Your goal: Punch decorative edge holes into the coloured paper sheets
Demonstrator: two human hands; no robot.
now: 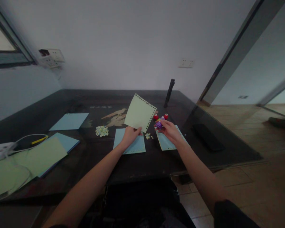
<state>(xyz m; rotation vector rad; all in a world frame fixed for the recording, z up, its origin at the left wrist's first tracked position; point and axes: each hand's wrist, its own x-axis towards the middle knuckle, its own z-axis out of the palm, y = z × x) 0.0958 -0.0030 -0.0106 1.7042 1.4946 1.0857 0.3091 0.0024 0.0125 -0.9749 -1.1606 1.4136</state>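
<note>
My left hand [131,134] pinches the lower edge of a pale green paper sheet [140,111], raised at a tilt, with rows of small holes along its top and right edges. In my right hand [171,130] is a small purple craft punch [158,124], apart from the green sheet. A blue sheet [138,147] lies beneath my left hand, and another blue sheet [166,144], holed along its edges, lies under my right. Two small red punches [156,117] stand just behind the purple one. Punched paper bits [148,136] are scattered between the blue sheets.
A larger heap of paper bits [102,131] sits on the dark table to the left. Farther left are a blue sheet [70,121], stacked green paper [47,152], a yellow pen [39,140] and a white cable. A black phone-like slab [207,137] lies right; a black stick-shaped object [169,92] stands behind.
</note>
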